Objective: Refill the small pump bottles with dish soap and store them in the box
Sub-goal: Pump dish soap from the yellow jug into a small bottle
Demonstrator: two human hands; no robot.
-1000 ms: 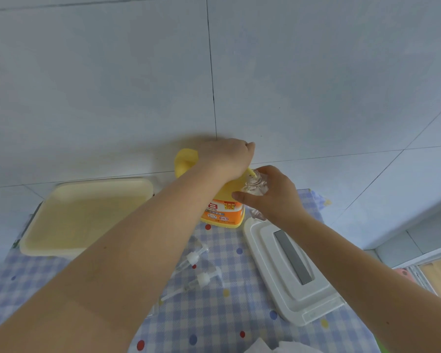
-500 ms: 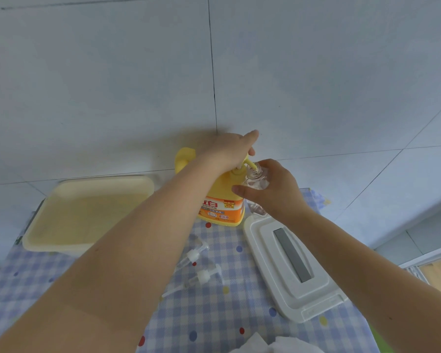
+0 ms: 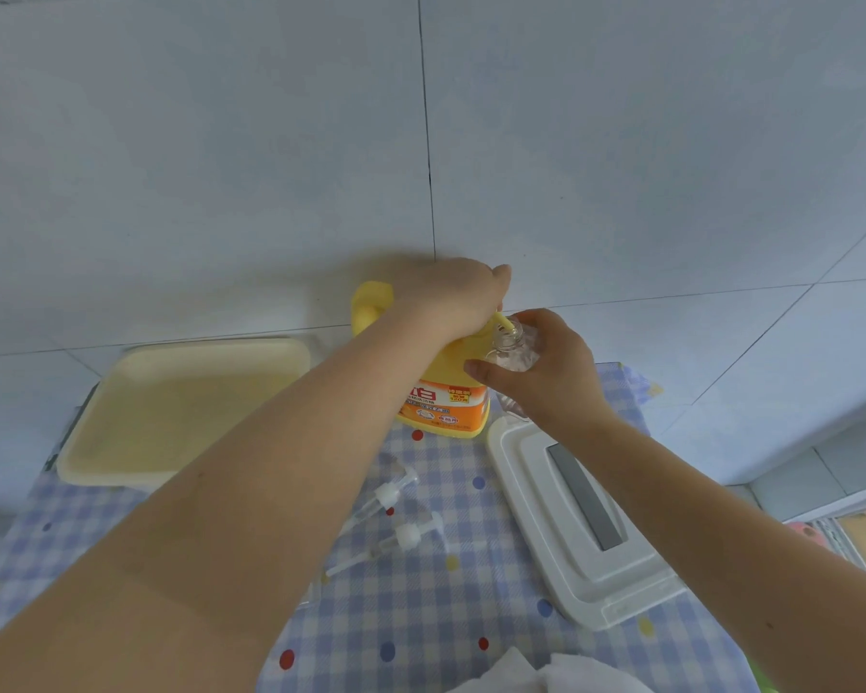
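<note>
Your left hand (image 3: 453,292) sits on top of the big yellow dish soap jug (image 3: 443,397), fingers curled down over its pump head, and the yellow spout (image 3: 504,322) pokes out toward the right. Your right hand (image 3: 546,375) wraps round a small clear bottle (image 3: 511,350), thumb across its front, holding it upright with the open neck right at the tip of that spout. The jug stands at the far edge of the table (image 3: 421,617), on the blue checked cloth with coloured dots, hard against the pale tiled wall. Just right of it lies a white box lid (image 3: 578,517) with a grey strip down its middle, and the small bottle hangs above that lid's far corner. Over on the left, the cream-coloured box (image 3: 181,407) sits open. Two pump tops (image 3: 396,512) lie loose on the cloth between your arms. White tissue (image 3: 531,675) shows at the near edge.
</note>
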